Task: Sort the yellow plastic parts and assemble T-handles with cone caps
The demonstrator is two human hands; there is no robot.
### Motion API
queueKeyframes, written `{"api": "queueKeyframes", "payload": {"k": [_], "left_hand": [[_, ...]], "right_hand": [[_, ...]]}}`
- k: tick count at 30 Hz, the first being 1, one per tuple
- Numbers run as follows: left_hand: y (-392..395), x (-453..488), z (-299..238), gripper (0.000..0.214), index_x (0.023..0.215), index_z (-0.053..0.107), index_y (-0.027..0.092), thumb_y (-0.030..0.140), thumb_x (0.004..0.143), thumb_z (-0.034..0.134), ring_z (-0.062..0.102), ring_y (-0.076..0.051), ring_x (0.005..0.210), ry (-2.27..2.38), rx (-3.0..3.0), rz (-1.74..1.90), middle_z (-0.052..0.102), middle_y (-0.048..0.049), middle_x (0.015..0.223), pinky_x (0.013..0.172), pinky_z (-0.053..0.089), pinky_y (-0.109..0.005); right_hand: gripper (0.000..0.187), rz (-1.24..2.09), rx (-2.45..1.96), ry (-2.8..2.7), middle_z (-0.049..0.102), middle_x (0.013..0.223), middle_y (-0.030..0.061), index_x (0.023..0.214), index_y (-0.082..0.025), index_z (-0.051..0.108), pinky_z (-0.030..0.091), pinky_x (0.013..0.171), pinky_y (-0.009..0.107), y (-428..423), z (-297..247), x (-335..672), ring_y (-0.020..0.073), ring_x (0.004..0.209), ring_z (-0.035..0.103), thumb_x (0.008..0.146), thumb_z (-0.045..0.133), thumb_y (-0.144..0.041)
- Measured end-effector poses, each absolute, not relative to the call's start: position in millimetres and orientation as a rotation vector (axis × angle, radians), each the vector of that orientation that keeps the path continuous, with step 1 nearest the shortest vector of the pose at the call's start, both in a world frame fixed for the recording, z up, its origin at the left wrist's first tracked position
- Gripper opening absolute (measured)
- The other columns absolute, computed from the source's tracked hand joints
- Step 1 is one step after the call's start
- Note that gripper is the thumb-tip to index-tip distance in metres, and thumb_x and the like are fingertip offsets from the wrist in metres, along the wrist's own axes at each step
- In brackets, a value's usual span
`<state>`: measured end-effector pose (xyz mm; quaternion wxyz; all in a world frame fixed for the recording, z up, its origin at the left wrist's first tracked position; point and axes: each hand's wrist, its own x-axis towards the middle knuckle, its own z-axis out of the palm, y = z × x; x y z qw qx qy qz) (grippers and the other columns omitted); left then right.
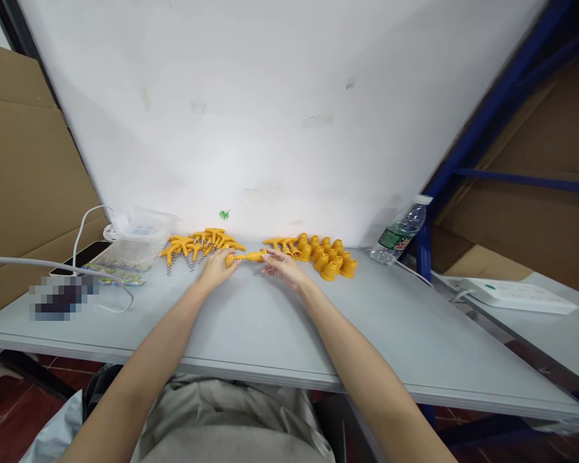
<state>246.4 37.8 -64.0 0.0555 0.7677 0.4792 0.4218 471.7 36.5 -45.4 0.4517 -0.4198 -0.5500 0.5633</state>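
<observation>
Between my two hands a yellow plastic corkscrew is held level just above the table. My left hand has its fingers closed on the handle end. At the other end, the fingers of my right hand grip it, and they partly hide that end. Left of my left hand lies a heap of yellow T-handled corkscrews with bare metal spirals. Past my right hand stand rows of yellow bell-shaped cups, with a few more yellow T-handled pieces lying beside them.
Clear plastic bags, a phone and a white cable lie at the left. A water bottle leans against the white back panel at right. A white power strip sits further right.
</observation>
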Motion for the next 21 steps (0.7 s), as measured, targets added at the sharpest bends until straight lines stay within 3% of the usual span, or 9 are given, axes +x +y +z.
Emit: {"api": "queueKeyframes", "payload": {"k": [5, 10, 14, 18, 21], "left_hand": [[39, 247, -67, 0.054, 0.136, 0.046, 0.020, 0.033, 0.086, 0.059, 0.052, -0.026, 0.125, 1.453, 2.315, 1.382, 0.055, -0.0126, 0.134, 0.105, 0.042, -0.044], [44, 246, -73, 0.049, 0.131, 0.049, 0.018, 0.024, 0.084, 0.057, 0.051, -0.028, 0.125, 1.486, 2.327, 1.363, 0.056, -0.0140, 0.130, 0.107, 0.041, -0.048], [45, 248, -76, 0.044, 0.127, 0.053, 0.022, 0.020, 0.083, 0.056, 0.054, -0.026, 0.122, 1.449, 2.348, 1.348, 0.058, -0.0111, 0.127, 0.106, 0.042, -0.047], [46, 248, -77, 0.041, 0.123, 0.056, 0.022, 0.019, 0.083, 0.056, 0.054, -0.026, 0.122, 1.436, 2.363, 1.329, 0.059, -0.0099, 0.125, 0.107, 0.042, -0.047], [46, 248, -78, 0.038, 0.121, 0.058, 0.021, 0.018, 0.083, 0.055, 0.054, -0.025, 0.121, 1.409, 2.380, 1.318, 0.060, -0.0099, 0.122, 0.107, 0.043, -0.046]], "right_hand": [[0.049, 0.981, -0.985, -1.469, 0.068, 0.108, 0.0091, 0.119, -0.021, 0.058, 0.053, 0.092, 0.039, 48, -65, 465, 0.0203, 0.096, 0.067, 0.077, 0.071, -0.042], [0.040, 0.252, -1.159, -1.882, 0.056, 0.137, 0.0126, 0.127, -0.018, 0.054, 0.041, 0.106, 0.046, 56, -74, 467, 0.0241, 0.127, 0.051, 0.089, 0.046, -0.020], [0.048, -0.149, -1.393, -2.179, 0.055, 0.140, 0.0128, 0.127, -0.016, 0.057, 0.027, 0.114, 0.049, 59, -69, 467, 0.0245, 0.129, 0.050, 0.088, 0.030, -0.004], [0.048, -0.376, -1.565, -2.305, 0.057, 0.137, 0.0144, 0.126, -0.017, 0.059, 0.019, 0.115, 0.055, 61, -68, 463, 0.0273, 0.126, 0.052, 0.092, 0.027, -0.008], [0.049, -0.404, -1.640, -2.306, 0.053, 0.142, 0.0124, 0.130, -0.021, 0.057, 0.015, 0.115, 0.060, 63, -70, 462, 0.0285, 0.133, 0.045, 0.093, 0.027, -0.009]]}}
